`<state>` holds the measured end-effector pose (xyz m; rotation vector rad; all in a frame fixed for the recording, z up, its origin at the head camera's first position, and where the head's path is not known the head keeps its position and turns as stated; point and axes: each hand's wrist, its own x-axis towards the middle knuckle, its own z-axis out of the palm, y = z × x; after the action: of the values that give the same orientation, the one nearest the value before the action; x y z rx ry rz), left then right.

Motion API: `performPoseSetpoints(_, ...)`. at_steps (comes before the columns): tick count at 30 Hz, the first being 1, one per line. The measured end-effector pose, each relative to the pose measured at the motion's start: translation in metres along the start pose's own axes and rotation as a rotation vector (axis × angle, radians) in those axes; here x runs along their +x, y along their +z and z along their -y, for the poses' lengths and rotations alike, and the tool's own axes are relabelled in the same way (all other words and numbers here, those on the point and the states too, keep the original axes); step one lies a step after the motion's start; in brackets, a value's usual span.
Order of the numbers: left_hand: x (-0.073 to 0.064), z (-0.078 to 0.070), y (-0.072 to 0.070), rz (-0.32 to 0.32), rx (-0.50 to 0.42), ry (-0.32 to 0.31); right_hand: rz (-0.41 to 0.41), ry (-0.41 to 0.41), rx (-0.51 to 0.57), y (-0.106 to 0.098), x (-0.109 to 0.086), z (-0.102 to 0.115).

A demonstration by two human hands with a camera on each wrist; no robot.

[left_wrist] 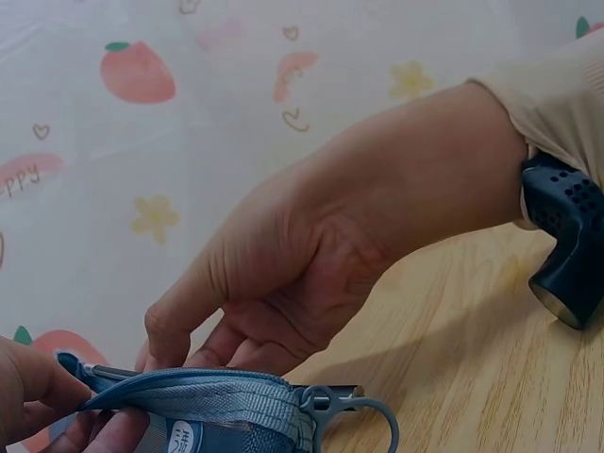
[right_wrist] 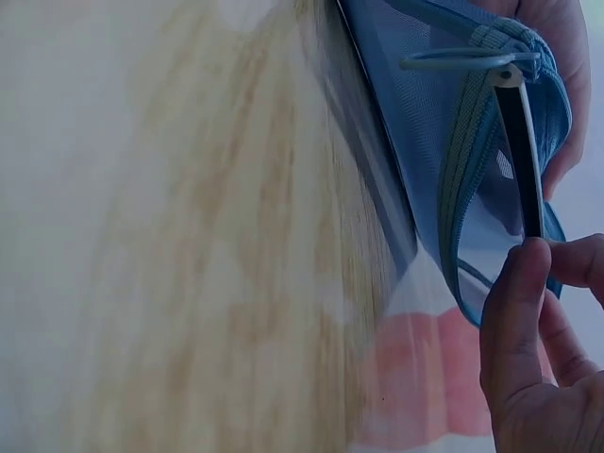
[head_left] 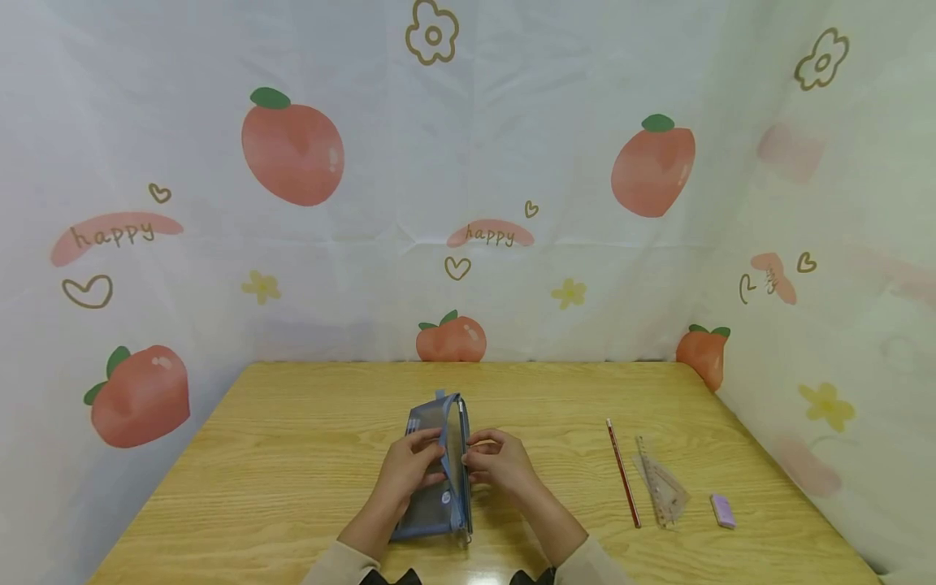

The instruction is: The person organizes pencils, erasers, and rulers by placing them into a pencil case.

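A blue mesh zip pencil pouch (head_left: 424, 516) stands on its edge in the middle of the table, its zipped mouth parted. My left hand (head_left: 411, 465) pinches the left side of that mouth between thumb and fingers. On the right side, my right hand (head_left: 503, 461) pinches a slim, dark, pen-like stick (right_wrist: 519, 142) with a pale edge, lying along the opening. The stick's silver end (left_wrist: 351, 392) sticks out past the zip end in the left wrist view. Beside it hangs a blue loop (left_wrist: 382, 415). How far the stick lies inside the pouch is hidden.
To the right on the wooden table (head_left: 292, 455) lie a red pencil (head_left: 623, 473), clear set squares or rulers (head_left: 664, 491) and a purple eraser (head_left: 723, 511). A fruit-printed curtain (head_left: 366, 268) hangs behind and along the sides.
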<state>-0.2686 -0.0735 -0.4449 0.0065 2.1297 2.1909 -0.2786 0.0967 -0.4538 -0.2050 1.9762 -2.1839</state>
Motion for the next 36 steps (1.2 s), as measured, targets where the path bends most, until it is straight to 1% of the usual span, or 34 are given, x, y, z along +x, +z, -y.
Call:
performPoseSetpoints(7, 0.001, -0.002, 0.000, 0.000, -0.002, -0.007, -0.009, -0.008, -0.006, 0.001, 0.000, 0.002)
performPoseSetpoints(14, 0.001, -0.002, 0.001, -0.003, 0.006, -0.018, -0.025, 0.008, -0.010, 0.002, 0.006, -0.001)
performPoseSetpoints(23, -0.001, -0.004, 0.001, 0.010, 0.009, -0.014, -0.042, -0.001, -0.015, 0.007, 0.012, 0.001)
performPoseSetpoints(31, 0.001, -0.001, 0.002, 0.007, -0.007, -0.012, -0.024, -0.001, -0.025, 0.009, 0.012, -0.001)
performPoseSetpoints(36, 0.002, 0.000, 0.003, 0.003, -0.001, -0.008, -0.002, -0.021, -0.030, 0.012, 0.006, 0.008)
